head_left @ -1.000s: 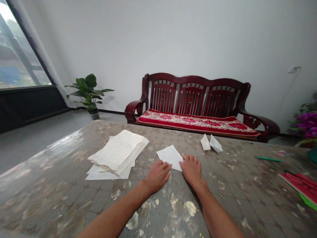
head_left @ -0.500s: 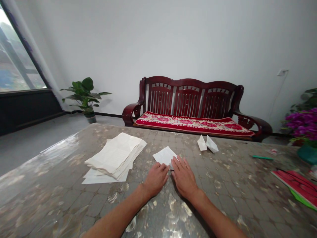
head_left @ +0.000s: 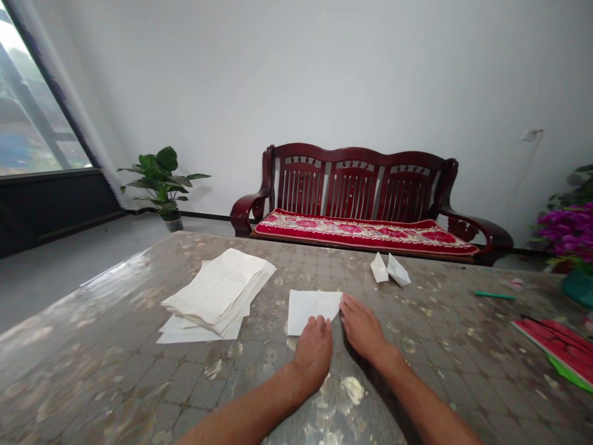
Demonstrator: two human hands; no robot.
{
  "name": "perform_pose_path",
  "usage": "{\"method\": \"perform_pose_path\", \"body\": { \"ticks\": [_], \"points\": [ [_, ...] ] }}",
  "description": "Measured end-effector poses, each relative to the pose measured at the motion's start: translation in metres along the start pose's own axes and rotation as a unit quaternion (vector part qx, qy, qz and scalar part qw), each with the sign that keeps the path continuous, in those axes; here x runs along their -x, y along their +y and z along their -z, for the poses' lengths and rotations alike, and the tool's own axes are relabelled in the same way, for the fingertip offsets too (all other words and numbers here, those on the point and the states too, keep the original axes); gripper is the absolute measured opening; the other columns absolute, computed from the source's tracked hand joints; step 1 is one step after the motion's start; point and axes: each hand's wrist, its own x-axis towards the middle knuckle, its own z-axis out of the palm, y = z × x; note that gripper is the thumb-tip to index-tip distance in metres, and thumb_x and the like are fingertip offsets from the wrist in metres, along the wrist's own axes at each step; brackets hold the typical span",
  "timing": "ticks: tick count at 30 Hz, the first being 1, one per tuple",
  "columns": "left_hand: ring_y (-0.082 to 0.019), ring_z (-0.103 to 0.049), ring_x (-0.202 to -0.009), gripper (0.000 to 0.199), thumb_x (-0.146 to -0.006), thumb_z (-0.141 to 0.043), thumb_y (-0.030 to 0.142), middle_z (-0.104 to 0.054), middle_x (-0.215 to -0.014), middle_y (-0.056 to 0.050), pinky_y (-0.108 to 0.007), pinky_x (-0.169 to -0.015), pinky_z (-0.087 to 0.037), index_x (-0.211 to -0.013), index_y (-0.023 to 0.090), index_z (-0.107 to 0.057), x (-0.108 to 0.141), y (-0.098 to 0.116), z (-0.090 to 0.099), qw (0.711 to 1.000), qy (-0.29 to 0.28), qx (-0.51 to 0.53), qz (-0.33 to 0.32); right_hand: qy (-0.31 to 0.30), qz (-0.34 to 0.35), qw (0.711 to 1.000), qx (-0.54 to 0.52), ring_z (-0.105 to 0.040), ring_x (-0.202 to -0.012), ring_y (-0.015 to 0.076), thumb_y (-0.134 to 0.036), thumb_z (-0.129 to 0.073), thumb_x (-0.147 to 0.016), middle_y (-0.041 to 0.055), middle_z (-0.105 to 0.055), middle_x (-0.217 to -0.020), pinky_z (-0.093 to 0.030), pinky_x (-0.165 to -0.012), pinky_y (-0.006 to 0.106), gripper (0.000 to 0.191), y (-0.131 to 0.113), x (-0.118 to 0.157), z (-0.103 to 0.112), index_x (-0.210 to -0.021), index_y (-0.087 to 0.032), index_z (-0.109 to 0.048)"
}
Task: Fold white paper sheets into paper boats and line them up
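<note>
A folded piece of white paper (head_left: 306, 307) lies on the table in front of me. At its near edge, my left hand (head_left: 315, 349) is closed, with its curled fingers over the paper. My right hand (head_left: 364, 324) has its fingertips pressed together at the paper's right corner; its thumb is mostly hidden. To the left sits a stack of off-white paper sheets (head_left: 222, 287), a little askew. A folded white paper shape (head_left: 389, 269) with two upright points stands farther back on the right.
The patterned table (head_left: 152, 377) stretches across the front. On its right are a green pen (head_left: 495, 295), a red book (head_left: 556, 343) with glasses on it, and purple flowers (head_left: 567, 228). Behind stands a dark red wooden bench (head_left: 352, 185), with a potted plant (head_left: 162, 176) to its left.
The paper has turned, so a straight edge now faces away from me. My left hand has shifted right over its near edge, and my right hand has moved to its right corner.
</note>
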Motion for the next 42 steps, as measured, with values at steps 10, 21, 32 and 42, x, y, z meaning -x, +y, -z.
{"method": "perform_pose_path", "body": {
  "ticks": [10,21,32,42],
  "points": [
    [-0.025,-0.056,-0.107,0.035,-0.092,-0.043,0.013,-0.064,-0.116,-0.010,-0.038,-0.096,-0.045,-0.123,0.016,-0.059,0.006,-0.020,0.014,0.998,0.004,0.053,-0.029,0.018,0.054,0.989,-0.135,-0.055,-0.101,0.0177,-0.010,-0.044,-0.090,0.0049,-0.067,-0.106,-0.042,-0.091,0.028,0.033,-0.021,0.002,-0.010,-0.101,-0.022,-0.072],
    [-0.025,-0.045,-0.134,0.026,-0.095,-0.051,0.022,-0.065,-0.128,-0.005,-0.052,-0.117,-0.025,-0.117,0.027,-0.065,0.026,-0.092,0.025,0.983,0.091,-0.015,-0.160,0.041,0.060,0.995,-0.065,-0.054,-0.102,0.0185,-0.012,-0.044,-0.094,0.0039,-0.067,-0.111,-0.041,-0.091,0.028,0.033,-0.023,0.009,-0.015,-0.112,-0.024,-0.069],
    [-0.015,-0.068,-0.093,0.020,-0.094,-0.054,0.029,-0.076,-0.092,0.001,-0.039,-0.115,-0.024,-0.094,0.025,-0.073,-0.010,-0.104,0.053,0.975,-0.018,0.148,-0.162,0.041,0.053,0.994,-0.085,-0.058,-0.119,0.0188,-0.017,-0.050,-0.091,0.0055,-0.065,-0.129,-0.037,-0.108,0.035,0.031,-0.022,0.022,-0.015,-0.117,-0.023,-0.066],
    [-0.014,-0.056,-0.068,0.028,-0.083,-0.055,0.036,-0.069,-0.072,-0.002,-0.023,-0.065,-0.038,-0.082,0.015,-0.073,-0.034,-0.104,0.046,0.977,-0.062,0.203,0.008,0.061,0.057,0.994,-0.070,-0.057,-0.117,0.0195,-0.020,-0.052,-0.091,0.0046,-0.066,-0.125,-0.039,-0.106,0.036,0.027,-0.024,0.023,-0.015,-0.111,-0.026,-0.070]
  ]
}}
